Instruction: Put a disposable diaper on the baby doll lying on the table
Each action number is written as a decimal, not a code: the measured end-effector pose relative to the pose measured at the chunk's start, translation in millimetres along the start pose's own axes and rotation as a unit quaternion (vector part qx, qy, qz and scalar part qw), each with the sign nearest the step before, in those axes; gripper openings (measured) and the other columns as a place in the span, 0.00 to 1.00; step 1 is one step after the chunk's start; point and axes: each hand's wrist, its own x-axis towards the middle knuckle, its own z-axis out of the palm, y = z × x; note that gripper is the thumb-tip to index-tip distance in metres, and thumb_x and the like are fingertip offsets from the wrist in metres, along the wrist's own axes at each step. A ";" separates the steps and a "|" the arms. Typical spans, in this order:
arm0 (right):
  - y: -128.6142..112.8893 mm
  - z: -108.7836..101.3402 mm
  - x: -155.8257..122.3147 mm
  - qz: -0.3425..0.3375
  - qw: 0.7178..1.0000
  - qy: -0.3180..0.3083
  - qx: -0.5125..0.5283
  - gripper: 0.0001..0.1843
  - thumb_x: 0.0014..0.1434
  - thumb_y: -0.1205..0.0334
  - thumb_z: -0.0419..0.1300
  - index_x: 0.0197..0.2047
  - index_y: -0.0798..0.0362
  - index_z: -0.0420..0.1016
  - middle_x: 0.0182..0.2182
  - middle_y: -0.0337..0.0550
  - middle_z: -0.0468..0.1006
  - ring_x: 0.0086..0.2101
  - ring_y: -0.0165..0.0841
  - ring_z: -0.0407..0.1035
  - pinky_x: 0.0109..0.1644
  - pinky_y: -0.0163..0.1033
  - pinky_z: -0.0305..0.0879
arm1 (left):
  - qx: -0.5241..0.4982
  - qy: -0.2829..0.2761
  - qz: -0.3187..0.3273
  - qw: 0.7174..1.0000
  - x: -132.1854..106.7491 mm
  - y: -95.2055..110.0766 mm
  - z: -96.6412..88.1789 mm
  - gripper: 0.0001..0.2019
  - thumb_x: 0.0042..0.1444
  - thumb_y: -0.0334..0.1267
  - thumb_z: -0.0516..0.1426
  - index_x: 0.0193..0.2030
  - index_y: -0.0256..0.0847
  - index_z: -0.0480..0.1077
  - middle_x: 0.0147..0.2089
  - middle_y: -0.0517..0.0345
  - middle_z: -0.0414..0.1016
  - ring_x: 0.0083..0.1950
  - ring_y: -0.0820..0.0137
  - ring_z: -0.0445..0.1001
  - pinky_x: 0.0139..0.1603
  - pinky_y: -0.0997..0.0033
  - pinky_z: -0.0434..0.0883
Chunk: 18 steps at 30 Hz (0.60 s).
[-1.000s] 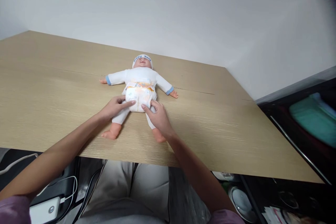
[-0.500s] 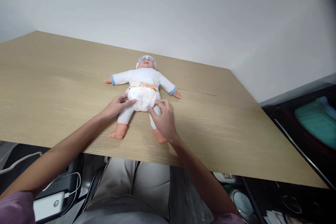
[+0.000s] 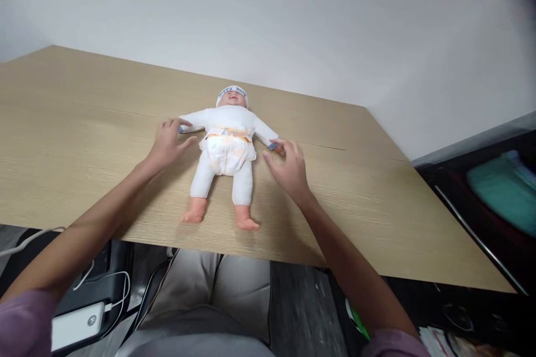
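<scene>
A baby doll (image 3: 226, 145) in white clothes, a white cap and a diaper (image 3: 226, 152) lies on its back on the wooden table (image 3: 377, 201), arms spread, feet toward me. My left hand (image 3: 167, 142) rests over the doll's hand on the left side, fingers spread and partly curled. My right hand (image 3: 288, 167) sits at the doll's other wrist by its blue cuff, fingers loosely bent over it. I cannot tell whether either hand grips the doll's hand or only touches it.
The table's near edge runs above my lap. A white power bank (image 3: 73, 326) with cables lies below left. A dark shelf with a teal cloth (image 3: 502, 187) stands at right. A white wall backs the table.
Both hands left the diaper at the doll's hips and moved outward and up to the doll's hands. The doll's legs now lie uncovered.
</scene>
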 end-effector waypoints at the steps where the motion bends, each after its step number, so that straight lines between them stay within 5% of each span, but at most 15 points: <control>1: 9.8 6.9 14.3 -0.015 0.999 0.006 -0.030 0.24 0.72 0.49 0.65 0.66 0.49 0.80 0.61 0.58 0.82 0.60 0.55 0.74 0.71 0.64 0.70 | 0.055 0.013 0.011 0.998 13.7 -5.9 7.0 0.29 0.65 0.49 0.68 0.68 0.38 0.74 0.75 0.33 0.73 0.76 0.38 0.67 0.79 0.36 0.60; 5: 36.2 43.8 64.6 -0.005 0.995 -0.040 -0.093 0.34 0.68 0.52 0.68 0.72 0.57 0.73 0.68 0.67 0.78 0.67 0.60 0.70 0.75 0.67 0.64 | 0.180 -0.040 -0.004 0.983 66.6 -15.6 31.2 0.34 0.62 0.45 0.68 0.71 0.31 0.69 0.76 0.22 0.70 0.78 0.31 0.62 0.79 0.34 0.56; 8: 37.9 64.2 84.7 0.037 0.993 -0.073 -0.090 0.25 0.70 0.57 0.65 0.66 0.56 0.75 0.62 0.66 0.83 0.60 0.58 0.75 0.69 0.64 0.70 | 0.205 -0.092 -0.055 0.973 90.1 -7.5 37.1 0.28 0.67 0.48 0.64 0.66 0.29 0.72 0.65 0.22 0.79 0.71 0.33 0.72 0.75 0.39 0.61; 11: 28.6 65.0 87.2 0.071 0.991 -0.063 -0.091 0.16 0.71 0.60 0.61 0.59 0.55 0.78 0.57 0.65 0.85 0.56 0.58 0.78 0.64 0.61 0.73 | 0.184 -0.082 -0.091 0.975 88.3 9.7 32.1 0.25 0.69 0.52 0.63 0.61 0.33 0.75 0.55 0.30 0.84 0.61 0.38 0.79 0.68 0.46 0.67; 15: 11.3 25.5 63.9 0.062 0.994 -0.062 -0.068 0.17 0.72 0.59 0.60 0.61 0.52 0.79 0.55 0.60 0.86 0.54 0.57 0.79 0.59 0.58 0.73 | 0.135 -0.045 -0.101 0.985 33.3 46.2 8.7 0.25 0.66 0.58 0.67 0.56 0.38 0.74 0.48 0.39 0.83 0.52 0.42 0.79 0.57 0.50 0.72; 18: -4.6 -31.8 22.3 0.001 0.996 -0.088 -0.024 0.19 0.72 0.57 0.61 0.63 0.48 0.80 0.56 0.54 0.87 0.54 0.54 0.80 0.58 0.54 0.74 | 0.074 -0.039 -0.072 0.994 -55.1 80.7 -15.9 0.29 0.64 0.62 0.69 0.57 0.41 0.73 0.44 0.45 0.80 0.49 0.45 0.78 0.52 0.53 0.72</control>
